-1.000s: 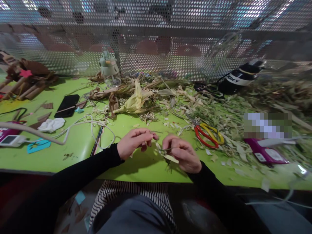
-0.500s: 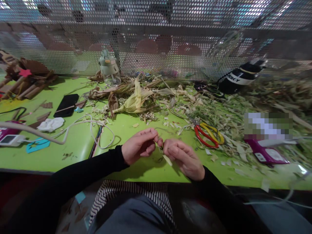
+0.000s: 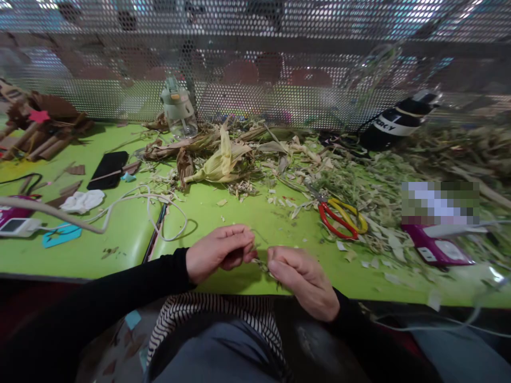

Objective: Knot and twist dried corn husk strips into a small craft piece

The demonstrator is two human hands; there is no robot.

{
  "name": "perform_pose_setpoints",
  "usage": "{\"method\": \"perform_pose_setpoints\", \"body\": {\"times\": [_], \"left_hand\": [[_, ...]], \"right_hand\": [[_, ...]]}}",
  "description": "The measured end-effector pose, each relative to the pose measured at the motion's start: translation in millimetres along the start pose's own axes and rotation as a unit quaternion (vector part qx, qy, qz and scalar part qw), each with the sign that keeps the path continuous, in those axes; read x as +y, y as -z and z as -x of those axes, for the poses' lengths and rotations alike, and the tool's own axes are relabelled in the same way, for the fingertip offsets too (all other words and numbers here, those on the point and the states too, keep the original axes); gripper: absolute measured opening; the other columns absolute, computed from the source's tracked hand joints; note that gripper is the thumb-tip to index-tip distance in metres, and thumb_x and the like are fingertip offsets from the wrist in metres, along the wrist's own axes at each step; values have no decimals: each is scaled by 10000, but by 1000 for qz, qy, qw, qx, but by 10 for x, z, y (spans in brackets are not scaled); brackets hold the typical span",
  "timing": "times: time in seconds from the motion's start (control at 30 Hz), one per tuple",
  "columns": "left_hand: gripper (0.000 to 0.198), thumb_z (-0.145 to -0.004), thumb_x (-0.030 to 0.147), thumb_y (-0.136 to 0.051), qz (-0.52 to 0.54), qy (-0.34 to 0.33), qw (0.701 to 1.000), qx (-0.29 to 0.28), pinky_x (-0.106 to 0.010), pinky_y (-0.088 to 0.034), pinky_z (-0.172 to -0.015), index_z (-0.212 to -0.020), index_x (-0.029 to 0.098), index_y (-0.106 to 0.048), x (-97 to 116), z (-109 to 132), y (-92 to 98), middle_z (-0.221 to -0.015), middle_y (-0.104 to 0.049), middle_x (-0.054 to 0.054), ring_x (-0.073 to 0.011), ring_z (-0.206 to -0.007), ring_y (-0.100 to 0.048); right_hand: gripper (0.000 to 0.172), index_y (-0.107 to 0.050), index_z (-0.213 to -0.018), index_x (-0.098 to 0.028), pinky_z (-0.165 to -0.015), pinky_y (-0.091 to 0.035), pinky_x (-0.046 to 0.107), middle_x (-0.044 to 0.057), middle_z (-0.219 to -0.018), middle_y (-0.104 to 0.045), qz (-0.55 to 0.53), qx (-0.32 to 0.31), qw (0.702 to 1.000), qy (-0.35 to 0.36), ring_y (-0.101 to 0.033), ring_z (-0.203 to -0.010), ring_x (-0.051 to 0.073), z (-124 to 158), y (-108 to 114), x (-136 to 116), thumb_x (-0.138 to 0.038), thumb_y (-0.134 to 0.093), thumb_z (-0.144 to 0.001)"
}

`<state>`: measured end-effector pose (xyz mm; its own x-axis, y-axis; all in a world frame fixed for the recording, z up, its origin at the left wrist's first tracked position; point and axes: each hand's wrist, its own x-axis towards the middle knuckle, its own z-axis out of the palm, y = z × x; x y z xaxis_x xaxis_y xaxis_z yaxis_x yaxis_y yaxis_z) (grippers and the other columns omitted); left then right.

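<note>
My left hand point(image 3: 219, 251) is closed in a pinch near the front edge of the green table, thumb and fingers pressed together. A little to its right, my right hand point(image 3: 301, 274) is closed too, its thumb over the curled fingers. A small strip of dried plant point(image 3: 261, 264), perhaps husk, shows between the fingertips of both hands; its ends are hidden by the fingers. Beyond them lies a pale yellow corn husk point(image 3: 219, 162) on a heap of dry leaves. Scissors point(image 3: 339, 217) with one red and one yellow handle lie to the right of my hands.
A clear bottle point(image 3: 178, 109) stands at the back by the perforated metal screen point(image 3: 255, 69). At left are a black phone point(image 3: 106, 173), a white cable point(image 3: 149, 202) and crumpled tissue point(image 3: 83, 201). A black bottle point(image 3: 395, 125) and a purple glue gun point(image 3: 435, 250) lie right, among plant scraps.
Both hands have come down slightly toward the table's front edge and moved a little apart. The pale strip that hung below my right fingers now shows less.
</note>
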<state>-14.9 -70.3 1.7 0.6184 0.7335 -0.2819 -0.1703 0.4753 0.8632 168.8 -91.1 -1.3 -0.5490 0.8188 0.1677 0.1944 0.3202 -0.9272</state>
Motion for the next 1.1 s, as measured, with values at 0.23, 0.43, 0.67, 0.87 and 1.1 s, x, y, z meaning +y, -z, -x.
{"method": "perform_pose_setpoints", "body": {"times": [0.23,0.43,0.67,0.87,1.1], "left_hand": [[291,-744,394,-648,24,-16,999,21,-175,-279,-462,-804,136,-527,-38,-166,49,-700,-519,26,-24,-491,-394],[214,-769,325,-647,-57,-135,989,25,-236,-429,-709,-823,132,-573,63,-184,11,-741,-601,-16,-96,-720,-560],[188,-817,316,-583,-255,-342,901,78,-280,-448,-782,-922,161,-598,476,-151,-51,-883,-646,-60,-144,-833,-591],[226,-821,327,-565,-378,-244,889,87,-321,-426,-816,-978,165,-564,103,-237,249,-837,-677,-58,-155,-796,-603],[219,-782,352,-590,-267,-125,953,76,-250,-423,-701,-829,157,-502,-216,-405,480,-768,-636,-18,-117,-707,-580]], "right_hand": [[326,-481,-636,-188,-648,-402,293,21,-721,-526,36,-5,998,53,-516,-691,140,-128,191,38,-373,-454,-903],[242,-552,-674,-201,-842,-409,402,83,-934,-590,169,87,978,84,-532,-1032,252,-140,359,-85,-297,-483,-886],[185,-591,-752,-212,-787,-430,354,69,-923,-625,254,204,937,126,-572,-888,206,-377,431,-164,-280,-489,-890],[167,-623,-801,-180,-688,-457,317,84,-838,-632,317,112,937,98,-580,-793,192,-263,319,182,-260,-503,-885],[142,-633,-817,-181,-735,-466,332,87,-874,-626,291,95,949,79,-583,-840,194,-179,170,440,-272,-536,-868]]}}
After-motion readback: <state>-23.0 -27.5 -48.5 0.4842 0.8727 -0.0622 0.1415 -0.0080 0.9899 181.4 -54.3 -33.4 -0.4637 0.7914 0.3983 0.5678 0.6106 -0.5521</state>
